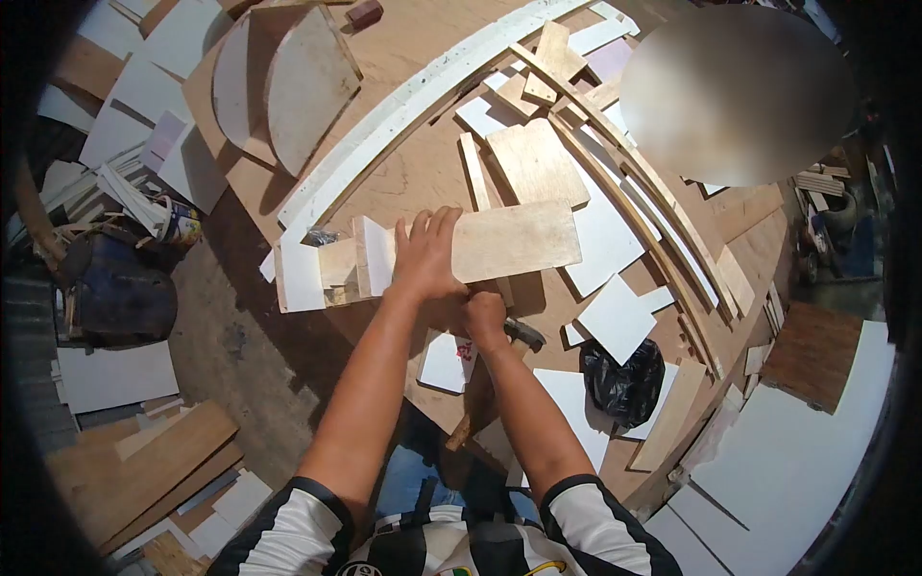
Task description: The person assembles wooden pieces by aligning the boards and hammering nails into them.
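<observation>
A wooden board (519,238) with white-faced upright blocks (376,257) at its left part lies across the worktable. My left hand (423,257) grips it beside the inner block, fingers over its top and thumb along the near edge. My right hand (485,317) is closed into a fist just below that near edge. What it holds, if anything, is hidden. A hammer (523,334) lies by my right wrist, with its handle passing beneath my forearm. A white block with red marks (448,362) sits left of that forearm.
Long curved strips (639,178) and a white curved frame (413,91) span the worktable (384,173). Half-round panels (307,91) stand at the far left. A black plastic bag (629,389) and white offcuts lie at right. Boards (163,470) are piled on the floor. A blurred oval hides the upper right.
</observation>
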`<state>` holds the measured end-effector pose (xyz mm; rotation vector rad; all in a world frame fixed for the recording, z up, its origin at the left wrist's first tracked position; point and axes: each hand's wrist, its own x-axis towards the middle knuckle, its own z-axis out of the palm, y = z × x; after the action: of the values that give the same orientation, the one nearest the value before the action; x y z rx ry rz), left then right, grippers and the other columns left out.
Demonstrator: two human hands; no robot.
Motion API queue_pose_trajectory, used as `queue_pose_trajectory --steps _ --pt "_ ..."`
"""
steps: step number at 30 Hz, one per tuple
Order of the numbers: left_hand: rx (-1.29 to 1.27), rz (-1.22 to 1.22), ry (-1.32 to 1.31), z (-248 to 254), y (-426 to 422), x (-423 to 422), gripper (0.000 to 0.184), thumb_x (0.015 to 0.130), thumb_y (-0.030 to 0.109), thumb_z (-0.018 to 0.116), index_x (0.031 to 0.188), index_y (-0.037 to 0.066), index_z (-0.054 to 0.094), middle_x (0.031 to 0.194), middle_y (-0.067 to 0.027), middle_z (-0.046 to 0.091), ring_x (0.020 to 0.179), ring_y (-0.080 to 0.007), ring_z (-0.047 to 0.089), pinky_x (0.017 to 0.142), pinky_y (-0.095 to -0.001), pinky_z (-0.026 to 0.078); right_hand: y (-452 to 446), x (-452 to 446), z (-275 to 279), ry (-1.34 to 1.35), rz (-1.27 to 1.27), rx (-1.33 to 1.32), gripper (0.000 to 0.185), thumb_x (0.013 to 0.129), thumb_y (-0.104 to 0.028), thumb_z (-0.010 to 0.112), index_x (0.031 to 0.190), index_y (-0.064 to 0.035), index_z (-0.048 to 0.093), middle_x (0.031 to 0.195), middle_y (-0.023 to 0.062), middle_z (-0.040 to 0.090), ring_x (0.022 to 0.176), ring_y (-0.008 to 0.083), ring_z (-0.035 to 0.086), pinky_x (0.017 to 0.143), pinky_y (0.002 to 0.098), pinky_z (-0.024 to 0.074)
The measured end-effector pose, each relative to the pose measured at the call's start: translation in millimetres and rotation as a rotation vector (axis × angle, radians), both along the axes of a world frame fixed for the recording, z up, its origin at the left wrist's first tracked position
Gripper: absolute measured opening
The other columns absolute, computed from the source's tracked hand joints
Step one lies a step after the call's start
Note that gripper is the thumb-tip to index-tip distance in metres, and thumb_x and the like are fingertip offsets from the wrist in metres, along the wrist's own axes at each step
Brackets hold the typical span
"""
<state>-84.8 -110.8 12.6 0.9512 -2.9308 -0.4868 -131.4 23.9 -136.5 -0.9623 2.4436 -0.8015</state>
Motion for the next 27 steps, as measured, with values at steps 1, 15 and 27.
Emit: queue_pose_trajectory --steps 1,15,27 --pt "-0.002 0.002 0.002 1 0 0 0.128 0.043 0.034 0.097 0.154 0.014 0.036 0.155 -0.0092 0.045 0.145 -0.0367 0.038 0.12 -0.0689 0.021 3 -2 -10 0.002 0.002 -0.002 0.012 0.073 -0.014 0.07 0.069 -0.004 0.076 0.076 0.0235 0.071 0.073 0.0409 0.072 0.073 0.0517 0.0588" --pt "0.024 0.006 0.01 -1 0 0 0.129 0.042 0.033 0.098 0.153 0.014 0.036 0.153 -0.0086 0.046 0.144 -0.0359 0.039 0.121 -0.0672 0.02 6 -1 -3 0.05 0.047 -0.046 0.015 0.069 -0.015 0.071 0.063 -0.0014 0.074 0.068 0.0252 0.068 0.069 0.0409 0.072 0.07 0.048 0.0598" --pt "0.023 0.003 -0.022 -2 -2 0 0.13 0.043 0.032 0.098 0.154 0.015 0.034 0.154 -0.0091 0.044 0.146 -0.0362 0.037 0.12 -0.0683 0.021 -8 -12 8 -0.119 0.152 0.272 0.041 0.095 -0.04 0.058 0.09 -0.0067 0.081 0.097 0.0235 0.076 0.094 0.0399 0.076 0.087 0.0517 0.0593"
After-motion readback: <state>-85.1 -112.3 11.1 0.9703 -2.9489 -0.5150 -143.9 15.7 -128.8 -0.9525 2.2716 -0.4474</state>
